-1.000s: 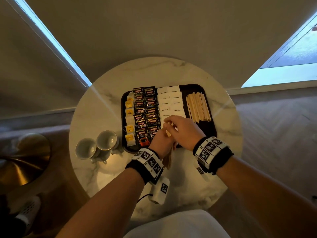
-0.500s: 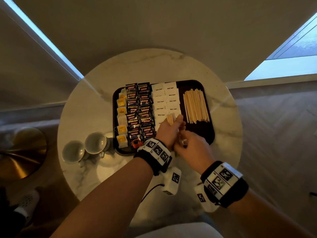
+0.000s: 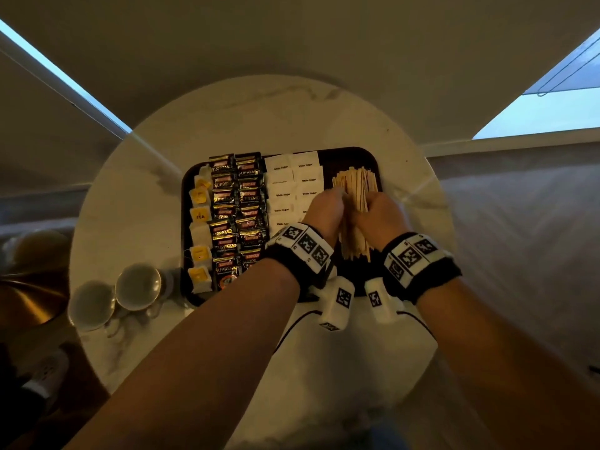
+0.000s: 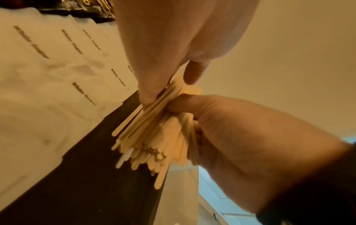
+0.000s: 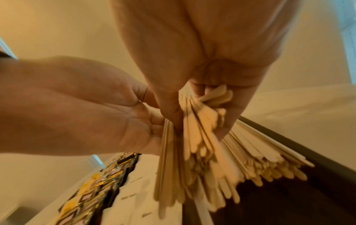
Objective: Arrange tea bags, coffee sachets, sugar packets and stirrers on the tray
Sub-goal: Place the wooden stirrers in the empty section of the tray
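Here we have both hands closed on the stirrers (image 3: 355, 203), over the right part of the tray (image 3: 373, 157): the left hand (image 3: 324, 211) pinches the bundle from one side, and the right hand (image 3: 378, 216) wraps its curled fingers (image 5: 227, 121) round the other side, as both wrist views show. The sticks are thin wood, so we judge them very light and stiff, but loose and smooth; they slide against each other and fan out easily, and in the right wrist view their ends are already uneven. We think the best hold is round the middle of the bundle, with even pressure from both sides, so that no stick slips out. The sugar packets (image 3: 292, 180) lie just beside, on the left. Compared with half a second ago, the hands have moved from the near edge of the tray to the stirrer pile, and the few sticks the left hand carried are now joined to it
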### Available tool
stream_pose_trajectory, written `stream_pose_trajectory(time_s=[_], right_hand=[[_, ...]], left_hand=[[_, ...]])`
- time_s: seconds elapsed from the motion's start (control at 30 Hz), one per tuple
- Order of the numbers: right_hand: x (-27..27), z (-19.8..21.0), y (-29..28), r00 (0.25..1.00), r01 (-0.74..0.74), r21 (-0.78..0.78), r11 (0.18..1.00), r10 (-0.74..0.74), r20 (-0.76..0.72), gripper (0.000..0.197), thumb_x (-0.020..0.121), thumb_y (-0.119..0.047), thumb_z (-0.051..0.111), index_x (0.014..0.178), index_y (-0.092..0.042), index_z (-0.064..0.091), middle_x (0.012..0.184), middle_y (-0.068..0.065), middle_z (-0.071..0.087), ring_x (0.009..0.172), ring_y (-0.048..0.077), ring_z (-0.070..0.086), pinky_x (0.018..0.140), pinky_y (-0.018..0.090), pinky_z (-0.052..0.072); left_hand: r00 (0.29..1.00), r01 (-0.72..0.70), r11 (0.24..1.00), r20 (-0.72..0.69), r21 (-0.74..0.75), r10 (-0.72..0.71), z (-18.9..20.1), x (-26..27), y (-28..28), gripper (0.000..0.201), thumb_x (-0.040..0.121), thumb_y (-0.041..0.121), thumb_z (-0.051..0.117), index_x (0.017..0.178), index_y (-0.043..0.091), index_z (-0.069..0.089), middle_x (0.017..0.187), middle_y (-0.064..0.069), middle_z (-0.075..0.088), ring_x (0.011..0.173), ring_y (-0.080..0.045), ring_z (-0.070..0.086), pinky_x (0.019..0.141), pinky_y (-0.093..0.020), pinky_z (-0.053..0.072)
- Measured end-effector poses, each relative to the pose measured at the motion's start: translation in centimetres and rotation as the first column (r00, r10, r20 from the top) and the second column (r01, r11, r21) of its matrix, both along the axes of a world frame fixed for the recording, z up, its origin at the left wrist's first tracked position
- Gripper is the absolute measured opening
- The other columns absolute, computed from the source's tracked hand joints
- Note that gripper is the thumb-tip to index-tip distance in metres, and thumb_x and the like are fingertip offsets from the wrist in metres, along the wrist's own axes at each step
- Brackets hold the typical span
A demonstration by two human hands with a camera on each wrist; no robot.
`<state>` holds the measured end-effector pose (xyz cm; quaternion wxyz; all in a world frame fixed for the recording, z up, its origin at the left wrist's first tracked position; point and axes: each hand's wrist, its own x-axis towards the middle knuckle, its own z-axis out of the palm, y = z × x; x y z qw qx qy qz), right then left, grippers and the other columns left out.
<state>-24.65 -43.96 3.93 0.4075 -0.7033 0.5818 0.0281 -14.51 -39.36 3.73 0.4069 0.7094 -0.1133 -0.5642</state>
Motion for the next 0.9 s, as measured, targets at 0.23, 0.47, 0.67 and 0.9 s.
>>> stream_pose_trajectory(time_s=[0.23, 0.47, 0.67, 0.9], right_hand=[[1.1, -1.8, -2.8, 0.996, -0.008, -0.073, 0.997, 0.001, -0.089, 0.016, 0.092, -0.028, 0.064, 0.096, -0.014, 0.071, 0.088, 0.008, 0.069, 0.081, 0.025, 0.066, 0.062, 0.029, 0.045], [0.6, -1.6, -3.2, 0.992, -0.059, -0.153, 0.986, 0.040, -0.123, 0.026, 0.094, -0.026, 0.067, 0.115, -0.012, 0.063, 0.105, 0.006, 0.066, 0.083, 0.015, 0.053, 0.058, 0.018, 0.034], [-0.3, -1.3, -3.2, 0.981, -0.102, -0.238, 0.966, 0.057, -0.188, 0.044, 0.094, -0.034, 0.067, 0.131, -0.015, 0.056, 0.128, 0.010, 0.056, 0.115, 0.031, 0.057, 0.093, 0.042, 0.049], [-1.1, -2.0, -2.5, 0.974, -0.153, -0.234, 0.960, 0.107, -0.199, 0.038, 0.097, -0.021, 0.063, 0.133, -0.011, 0.057, 0.135, 0.013, 0.053, 0.113, 0.033, 0.060, 0.088, 0.037, 0.048]], left_hand=[[0.952, 0.064, 0.997, 0.300, -0.032, -0.052, -2.4, -0.1, -1.5, 0.035, 0.080, 0.016, 0.044, 0.099, -0.006, 0.065, 0.094, -0.027, 0.066, 0.075, -0.028, 0.057, 0.074, -0.044, 0.051], [0.930, 0.097, 0.995, 0.359, -0.031, -0.079, -2.3, -0.1, -1.0, 0.033, 0.084, 0.016, 0.041, 0.102, 0.001, 0.063, 0.094, -0.023, 0.067, 0.078, -0.032, 0.062, 0.073, -0.045, 0.053], [0.903, 0.202, 0.979, 0.387, 0.003, -0.187, -1.2, -0.1, -0.6, 0.031, 0.090, 0.013, 0.042, 0.109, 0.001, 0.063, 0.093, -0.019, 0.066, 0.076, -0.028, 0.059, 0.065, -0.034, 0.047], [0.843, 0.288, 0.952, 0.444, 0.103, -0.303, -2.2, 0.1, -0.8, 0.039, 0.098, 0.013, 0.044, 0.132, -0.004, 0.054, 0.122, -0.025, 0.062, 0.104, -0.040, 0.062, 0.075, -0.030, 0.044]])
